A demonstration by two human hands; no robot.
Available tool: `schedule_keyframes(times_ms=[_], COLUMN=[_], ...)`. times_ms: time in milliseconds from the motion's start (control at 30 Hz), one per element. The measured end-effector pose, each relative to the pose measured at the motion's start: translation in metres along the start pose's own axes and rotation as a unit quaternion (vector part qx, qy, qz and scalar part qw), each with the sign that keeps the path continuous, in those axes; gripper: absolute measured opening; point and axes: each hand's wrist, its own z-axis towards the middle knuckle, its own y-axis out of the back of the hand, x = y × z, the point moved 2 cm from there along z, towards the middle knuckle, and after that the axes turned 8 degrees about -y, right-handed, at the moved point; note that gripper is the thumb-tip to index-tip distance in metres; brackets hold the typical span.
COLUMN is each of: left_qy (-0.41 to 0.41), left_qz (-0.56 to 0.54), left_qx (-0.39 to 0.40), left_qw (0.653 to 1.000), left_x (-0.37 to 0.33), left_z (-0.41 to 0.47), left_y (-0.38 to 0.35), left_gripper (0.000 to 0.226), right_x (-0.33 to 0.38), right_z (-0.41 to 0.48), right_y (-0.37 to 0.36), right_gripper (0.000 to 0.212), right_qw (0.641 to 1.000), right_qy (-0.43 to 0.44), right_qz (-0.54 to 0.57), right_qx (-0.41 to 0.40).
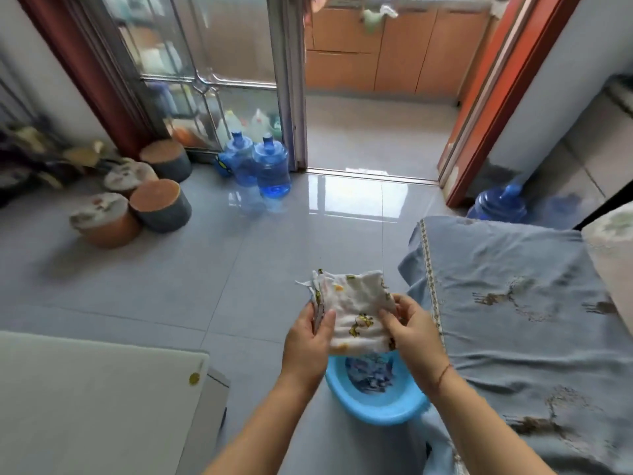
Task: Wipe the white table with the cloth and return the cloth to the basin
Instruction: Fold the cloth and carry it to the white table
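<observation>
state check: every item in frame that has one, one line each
white printed cloth: folded, held above the basin by both hands
left hand: gripping cloth's left edge
right hand: gripping cloth's right edge
blue plastic basin: on floor, upright, patterned inside; water cannot be told
white table: not being wiped
glass sliding door: open
two blue water jugs: upright

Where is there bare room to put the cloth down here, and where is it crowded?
Free: the white table top at lower left, and the grey floor between table, blue basin and water bottles. Crowded: the stools at far left. Both hands, left and right, hold the cloth above the basin.
</observation>
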Motion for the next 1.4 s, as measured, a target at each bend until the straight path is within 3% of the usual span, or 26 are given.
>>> schedule_keyframes(times_ms=[233,500,933,1167,1400], left_qy=[-0.086,-0.098,-0.065,-0.049,0.027], left_qz=[0.025,0.034,0.052,0.067,0.079], left_qx=[-0.084,-0.246,-0.524,-0.621,-0.683], left_qw=[0.992,0.964,0.847,0.779,0.726], left_x=[-0.115,-0.142,-0.128,-0.109,-0.066], left_z=[-0.056,-0.173,-0.436,-0.609,-0.796], left_y=[0.087,0.168,0.234,0.28,0.317], left_gripper=[0.024,0.03,0.026,0.019,0.014], right_x=[0.12,0.151,0.1,0.045,-0.052], right_z=[-0.082,-0.175,-0.376,-0.535,-0.701], right_y=[-0.064,-0.14,-0.249,-0.314,-0.363], right_gripper=[0.021,0.036,0.031,0.034,0.038], right_qw=[0.992,0.954,0.823,0.746,0.685], right_qy=[0.097,0.115,0.142,0.165,0.13], right_qz=[-0.025,-0.051,-0.147,-0.172,-0.207], right_qx=[0.072,0.273,0.53,0.622,0.686])
